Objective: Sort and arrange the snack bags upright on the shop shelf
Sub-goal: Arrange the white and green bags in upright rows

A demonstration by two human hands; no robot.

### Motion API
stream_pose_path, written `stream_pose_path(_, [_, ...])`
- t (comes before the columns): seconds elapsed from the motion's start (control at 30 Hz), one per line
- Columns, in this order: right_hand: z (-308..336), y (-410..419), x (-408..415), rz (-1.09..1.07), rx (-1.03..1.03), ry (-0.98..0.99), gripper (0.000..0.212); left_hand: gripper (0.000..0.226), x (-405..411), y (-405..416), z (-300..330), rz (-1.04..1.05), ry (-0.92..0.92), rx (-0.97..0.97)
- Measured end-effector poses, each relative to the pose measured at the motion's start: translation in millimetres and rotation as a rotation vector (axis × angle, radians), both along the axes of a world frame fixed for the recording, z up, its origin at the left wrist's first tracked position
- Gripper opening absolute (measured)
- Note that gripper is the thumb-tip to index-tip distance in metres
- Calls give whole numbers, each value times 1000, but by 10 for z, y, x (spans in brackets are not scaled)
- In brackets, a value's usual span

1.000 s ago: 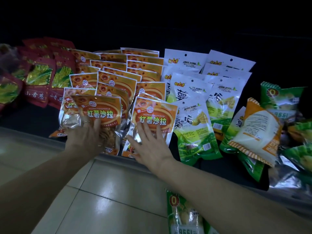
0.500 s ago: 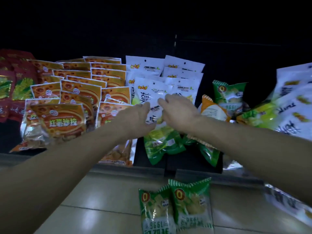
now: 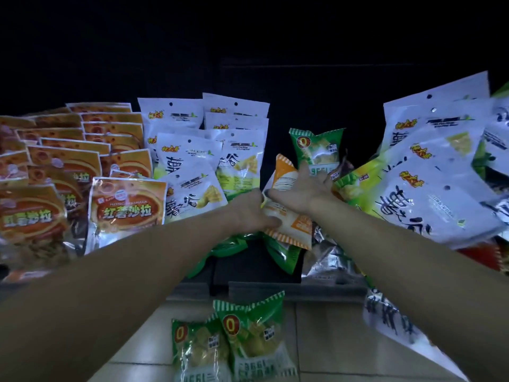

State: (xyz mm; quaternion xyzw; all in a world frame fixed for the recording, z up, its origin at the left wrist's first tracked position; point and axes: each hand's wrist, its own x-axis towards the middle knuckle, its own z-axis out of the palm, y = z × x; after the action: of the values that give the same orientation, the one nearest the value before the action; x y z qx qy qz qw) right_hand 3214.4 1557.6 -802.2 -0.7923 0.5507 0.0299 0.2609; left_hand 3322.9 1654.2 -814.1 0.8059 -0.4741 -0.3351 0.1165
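The scene is taken in by a single head-worn, wide-angle view, aimed forward and down at the shelf edge [image 3: 289, 288] — no second view is given to overlap it. The shelf is seen from close by, within arm's reach, with both forearms entering from the bottom corners and tiled floor [image 3: 325, 334] caught along the lower edge.
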Motion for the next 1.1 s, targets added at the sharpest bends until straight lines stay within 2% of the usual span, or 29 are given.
stream_pose_path(0.1, [-74,16,-20,-73,85,-104,119,63,18,37,-14,29,39,-62])
stream_pose_path(0.17, [-74,11,-36,-127,135,-179,114,61,26,56,9,45,52,-102])
stream_pose_path(0.33, [-36,-106,-110,-195,85,-341,100,85,116,125,53,-30,64,-11])
stream_pose_path(0.4, [-19,-159,-126,-182,31,-332,95,86,153,163,19,-50,3,17])
stream_pose_path(0.53, [26,-155,-132,-123,59,-245,98,80,144,191,-173,36,22,78])
stream_pose_path(0.63, [28,-126,-125,-119,67,-278,97,72,80,126,-314,85,-7,60])
stream_pose_path(0.7, [23,-123,-125,-146,72,-319,100,66,92,64,-376,148,64,31])
stream_pose_path(0.77, [26,-137,-139,-187,75,-373,102,64,122,26,-359,200,231,23])
stream_pose_path(0.87, [21,-158,-167,-220,74,-449,98,38,239,67,-304,245,410,-42])
stream_pose_path(0.93, [13,-169,-175,-215,55,-471,94,32,399,196,-224,329,478,-107])
stream_pose_path(1.03, [10,-152,-123,-159,34,-368,95,49,667,440,-124,486,604,-218])
stream_pose_path(1.1, [11,-113,-40,-95,15,-163,96,34,777,599,-69,528,650,-288])
